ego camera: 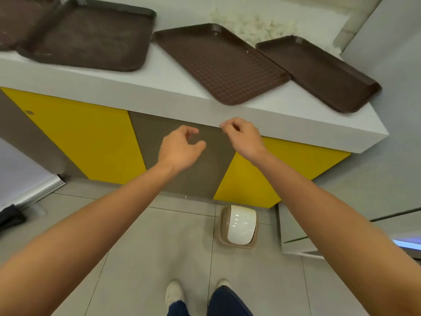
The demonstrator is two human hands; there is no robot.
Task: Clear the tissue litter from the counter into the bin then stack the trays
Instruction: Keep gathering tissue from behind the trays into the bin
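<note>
A heap of white tissue litter (255,23) lies at the back of the white counter (173,74), behind two brown trays. One tray (218,62) juts over the front edge; another (319,71) lies to its right. Two more brown trays (91,35) overlap at the far left (20,19). A brown bin with a white swing lid (240,225) stands on the floor below the counter. My left hand (181,148) and my right hand (242,135) hover in front of the counter's edge, fingers loosely curled, holding nothing.
Yellow and grey cabinet fronts (91,137) run below the counter. A grey wall (391,99) closes the right side, with a low unit (319,231) beside the bin. My feet (175,293) stand on grey floor tiles. A dark object (11,216) lies at the left.
</note>
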